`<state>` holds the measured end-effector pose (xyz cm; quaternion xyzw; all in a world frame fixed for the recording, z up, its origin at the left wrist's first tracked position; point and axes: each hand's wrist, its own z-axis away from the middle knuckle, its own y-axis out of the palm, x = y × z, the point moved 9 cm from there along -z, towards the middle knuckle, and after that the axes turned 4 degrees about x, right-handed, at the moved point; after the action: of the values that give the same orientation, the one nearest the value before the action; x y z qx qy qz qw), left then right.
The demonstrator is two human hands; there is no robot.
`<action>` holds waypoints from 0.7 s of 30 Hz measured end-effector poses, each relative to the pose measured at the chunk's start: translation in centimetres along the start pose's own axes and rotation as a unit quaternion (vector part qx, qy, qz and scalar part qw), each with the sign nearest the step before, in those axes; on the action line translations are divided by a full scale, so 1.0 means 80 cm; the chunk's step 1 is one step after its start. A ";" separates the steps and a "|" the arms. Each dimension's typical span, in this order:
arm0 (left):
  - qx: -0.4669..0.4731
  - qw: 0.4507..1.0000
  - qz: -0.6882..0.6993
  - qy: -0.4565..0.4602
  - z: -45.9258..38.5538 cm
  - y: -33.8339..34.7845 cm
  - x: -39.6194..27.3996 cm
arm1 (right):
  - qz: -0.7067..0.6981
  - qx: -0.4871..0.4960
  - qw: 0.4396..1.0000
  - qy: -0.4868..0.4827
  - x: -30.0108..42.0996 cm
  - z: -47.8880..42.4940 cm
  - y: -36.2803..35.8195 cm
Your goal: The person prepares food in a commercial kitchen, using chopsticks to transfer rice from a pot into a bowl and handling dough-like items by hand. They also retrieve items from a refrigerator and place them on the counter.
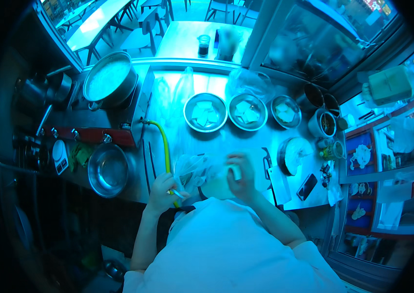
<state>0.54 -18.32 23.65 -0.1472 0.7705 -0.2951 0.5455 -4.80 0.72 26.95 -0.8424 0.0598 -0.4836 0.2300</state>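
Note:
My left hand [165, 192] grips a thin pale stick-like object [177, 193], whose kind I cannot tell, beside the yellow gas hose [165, 146]. My right hand [241, 177] is blurred and curls around a small pale piece [235, 172] above a cutting board [258, 155]. Between the hands a crumpled clear plastic bag [192, 170] lies partly on the board. Beyond the board stand three metal bowls [205, 128], [248, 127], [286, 125] holding pale flat pieces.
At left, a large pot [109, 99] of pale liquid stands on the stove [90, 133], near an empty metal basin [108, 170] and a kitchen scale [60, 155]. A cleaver [279, 185], a phone [307, 186] and a round container [295, 156] lie at right.

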 end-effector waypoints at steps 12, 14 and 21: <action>0.078 0.968 -0.233 -0.045 -0.006 -0.010 0.026 | 0.306 0.460 0.799 0.238 -0.080 0.068 0.086; 0.079 0.975 -0.202 -0.054 -0.018 -0.015 0.009 | 0.286 0.501 0.797 0.182 -0.062 0.063 0.081; 0.236 0.965 -0.063 -0.092 -0.056 0.061 0.013 | 0.188 0.489 0.850 -0.056 -0.078 0.060 0.195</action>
<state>-3.52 -13.71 20.89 -0.0895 0.6145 -0.4874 0.6138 -2.14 -9.51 13.10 -0.6193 -0.0403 -0.3501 0.7016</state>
